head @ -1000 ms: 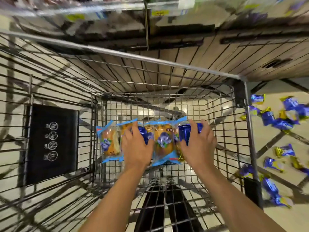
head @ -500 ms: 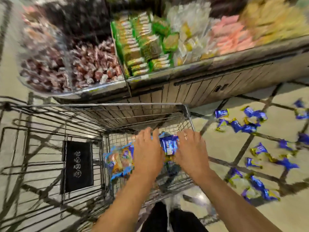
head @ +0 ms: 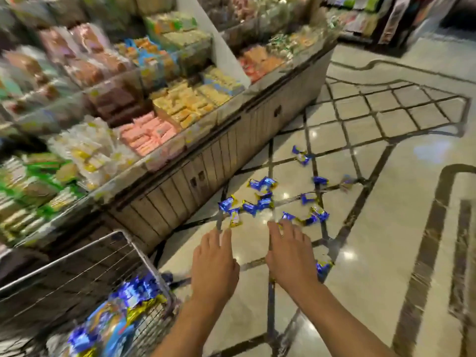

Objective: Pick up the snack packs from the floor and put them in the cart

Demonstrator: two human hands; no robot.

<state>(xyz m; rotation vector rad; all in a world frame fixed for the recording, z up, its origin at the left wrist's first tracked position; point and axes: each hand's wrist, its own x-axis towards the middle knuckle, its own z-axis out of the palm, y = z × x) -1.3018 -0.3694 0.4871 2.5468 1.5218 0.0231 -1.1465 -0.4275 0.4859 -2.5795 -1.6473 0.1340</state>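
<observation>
Both hands, L hand (head: 215, 264) & R hand (head: 291, 256), fingers straight, palms down, empty, above floor (head: 373, 253).

A glossy cream tiled floor (head: 386, 253) with dark inlaid diamond lines filled the right and centre, catching ceiling-light glints. A panelled display counter (head: 206, 161) heaped with blurred packaged sweets ran diagonally across the upper left

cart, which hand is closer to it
Left. The left hand hangs just right of the cart rim; the right hand is farther right, over the floor.
</observation>
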